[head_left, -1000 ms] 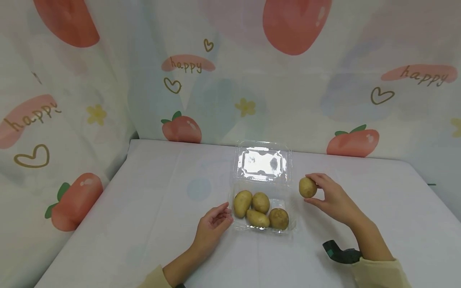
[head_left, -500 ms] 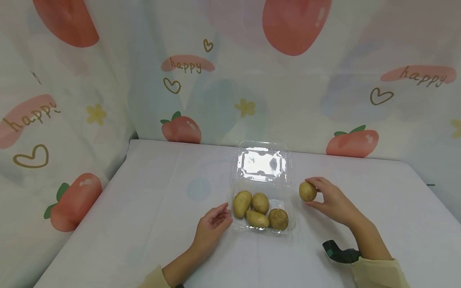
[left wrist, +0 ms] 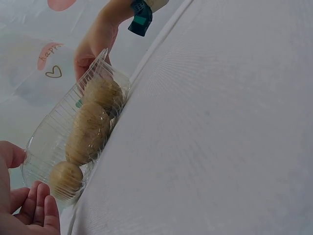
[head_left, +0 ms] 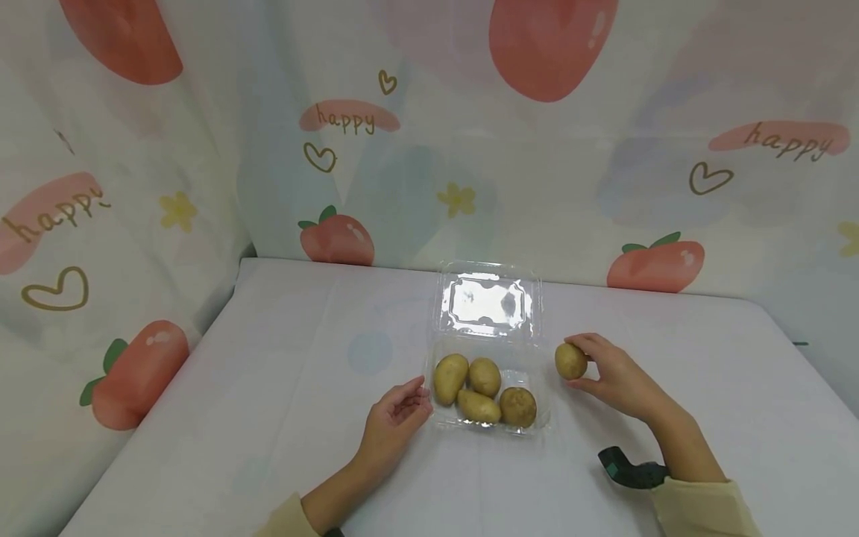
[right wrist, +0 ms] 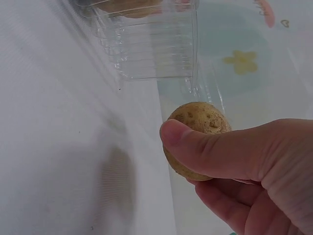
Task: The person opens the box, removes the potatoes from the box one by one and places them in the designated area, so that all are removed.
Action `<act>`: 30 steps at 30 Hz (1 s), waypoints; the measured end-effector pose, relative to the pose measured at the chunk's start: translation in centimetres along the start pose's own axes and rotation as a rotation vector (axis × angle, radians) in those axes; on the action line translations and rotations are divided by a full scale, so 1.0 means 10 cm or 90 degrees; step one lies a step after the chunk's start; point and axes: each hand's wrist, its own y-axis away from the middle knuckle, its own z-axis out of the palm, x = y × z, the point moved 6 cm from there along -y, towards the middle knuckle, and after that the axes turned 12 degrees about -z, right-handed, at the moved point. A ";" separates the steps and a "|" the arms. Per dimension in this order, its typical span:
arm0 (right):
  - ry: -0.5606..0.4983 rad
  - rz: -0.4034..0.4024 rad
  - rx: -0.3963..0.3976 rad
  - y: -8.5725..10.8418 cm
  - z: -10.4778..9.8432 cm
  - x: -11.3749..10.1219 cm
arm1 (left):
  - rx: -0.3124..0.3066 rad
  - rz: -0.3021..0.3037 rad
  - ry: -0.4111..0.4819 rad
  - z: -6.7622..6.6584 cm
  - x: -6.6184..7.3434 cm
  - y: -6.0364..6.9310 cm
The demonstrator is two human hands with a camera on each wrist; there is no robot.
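Observation:
A clear plastic box (head_left: pixel 488 432) stands with its lid (head_left: pixel 490 302) folded back, holding several potatoes (head_left: pixel 479 407) in its base. At its right side, my right hand (head_left: pixel 620 379) pinches a small round potato (head_left: pixel 570 362) between thumb and fingers, above the table. The right wrist view shows the thumb of my right hand (right wrist: pixel 244 166) across this potato (right wrist: pixel 200 117), beside the box wall (right wrist: pixel 151 58). My left hand (head_left: pixel 391 429) is at the box's left edge, fingers loosely bent; in the left wrist view, fingertips of my left hand (left wrist: pixel 24 196) are at the box's end wall (left wrist: pixel 36 169).
A white cloth (head_left: pixel 302 388) covers the table. Behind it hangs a printed curtain (head_left: pixel 537 186), and another printed side (head_left: pixel 148 246) rises at the left. A dark device (head_left: pixel 631 471) is strapped at the right wrist.
My right hand, with the potato in its grip, has come down slightly and a little closer to the box. The left hand has stayed at the box's left edge.

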 end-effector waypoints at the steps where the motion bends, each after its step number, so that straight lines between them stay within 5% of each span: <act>1: -0.002 -0.001 -0.001 0.00 0.01 0.00 | 0.000 -0.001 -0.002 0.00 0.00 0.00; 30: 0.003 0.009 -0.031 0.01 0.13 0.04 | -0.011 -0.007 0.008 0.00 -0.01 0.00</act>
